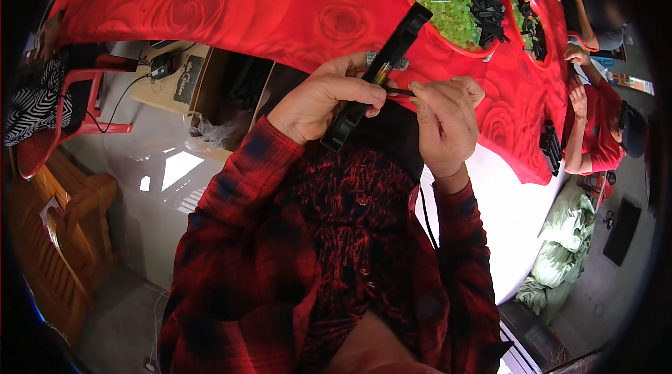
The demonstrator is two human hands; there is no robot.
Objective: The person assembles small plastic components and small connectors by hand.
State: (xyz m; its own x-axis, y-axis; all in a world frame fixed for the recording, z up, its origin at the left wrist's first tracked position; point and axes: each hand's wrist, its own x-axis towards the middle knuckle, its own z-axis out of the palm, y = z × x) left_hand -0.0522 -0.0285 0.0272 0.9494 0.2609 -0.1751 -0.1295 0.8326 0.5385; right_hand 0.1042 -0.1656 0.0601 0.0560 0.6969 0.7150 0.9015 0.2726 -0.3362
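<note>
My left hand is closed round a long black plastic bar that looks like a small spirit level, held tilted above my lap at the table's edge. In an opening at its middle shows a small yellow piece. Something grey and fuzzy sticks out behind the bar by the left fingertips; whether it wraps a finger I cannot tell. My right hand pinches a thin dark strip, whose far end meets the bar beside my left thumb.
On the red rose-patterned tablecloth, a red basin holds yellow-green clear pieces and black parts; a smaller basin stands beside it. Black bars lie at the right edge, near a person in red. Left are a red chair and cardboard box.
</note>
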